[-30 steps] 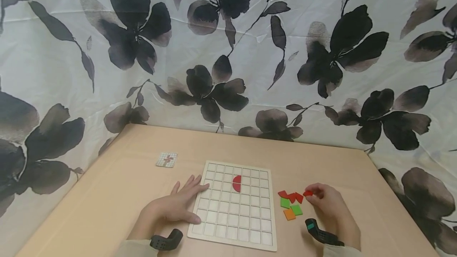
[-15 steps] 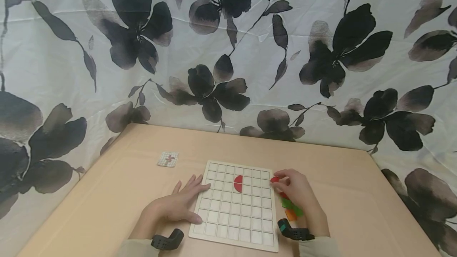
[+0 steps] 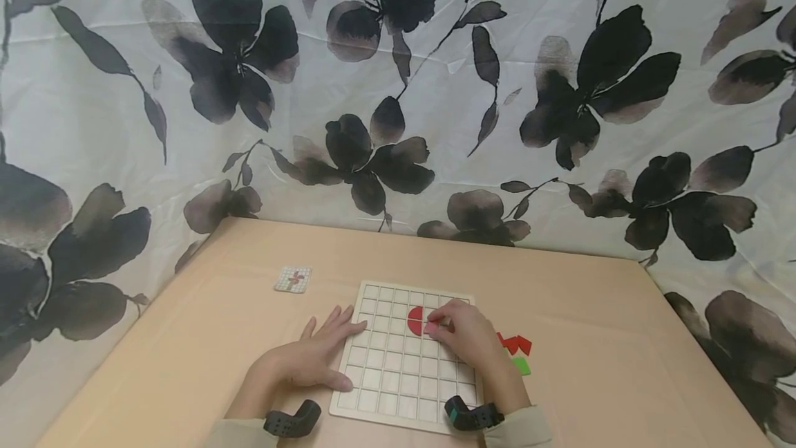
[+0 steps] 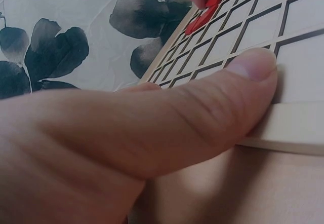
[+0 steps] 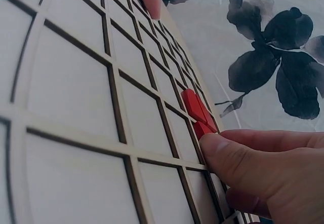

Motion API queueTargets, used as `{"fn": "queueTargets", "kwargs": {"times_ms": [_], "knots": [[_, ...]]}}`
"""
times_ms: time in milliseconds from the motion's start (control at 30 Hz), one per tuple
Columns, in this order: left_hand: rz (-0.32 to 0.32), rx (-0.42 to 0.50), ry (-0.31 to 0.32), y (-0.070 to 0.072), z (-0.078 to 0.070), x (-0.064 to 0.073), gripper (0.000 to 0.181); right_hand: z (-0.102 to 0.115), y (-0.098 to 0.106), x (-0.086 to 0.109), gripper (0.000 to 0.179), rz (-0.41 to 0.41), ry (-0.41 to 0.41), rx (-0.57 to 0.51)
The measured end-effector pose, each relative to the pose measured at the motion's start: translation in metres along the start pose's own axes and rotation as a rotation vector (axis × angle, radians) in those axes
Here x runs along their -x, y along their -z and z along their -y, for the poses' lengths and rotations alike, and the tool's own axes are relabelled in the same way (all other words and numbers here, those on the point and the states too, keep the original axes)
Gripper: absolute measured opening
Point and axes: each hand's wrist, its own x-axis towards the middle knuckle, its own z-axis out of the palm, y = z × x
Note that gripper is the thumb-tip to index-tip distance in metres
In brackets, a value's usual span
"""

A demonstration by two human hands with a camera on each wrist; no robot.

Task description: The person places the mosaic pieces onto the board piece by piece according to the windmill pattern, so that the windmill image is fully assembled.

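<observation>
A pale wooden grid board lies on the table with two red quarter-circle tiles set side by side in its upper middle cells. Between thumb and fingertips, my right hand pinches another red tile, held at the cell just right of the lower one. My left hand is spread along the board's left edge, its thumb resting on the frame. Part of the pinched tile is hidden by the fingers.
Right of the board lie several red tiles and a green tile, partly behind my right forearm. A small card with a red pattern on a grid sits at the back left. A floral curtain hangs behind the table.
My right hand has carried a red tile from the pile at the right, leftward over the board, to beside the two set tiles. The left hand has stayed in place.
</observation>
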Motion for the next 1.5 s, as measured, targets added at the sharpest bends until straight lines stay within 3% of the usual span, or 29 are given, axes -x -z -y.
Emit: {"fn": "queueTargets", "kwargs": {"times_ms": [667,1500], "knots": [[-0.001,-0.002,0.002,0.0008,0.0003,-0.0001,0.092,-0.0032,0.0016,0.0009,0.024,0.028,0.038,-0.039],[0.001,-0.001,0.008,-0.0003,0.0007,-0.0007,0.093,-0.0052,0.0048,0.0011,0.023,0.058,0.002,-0.041]]}}
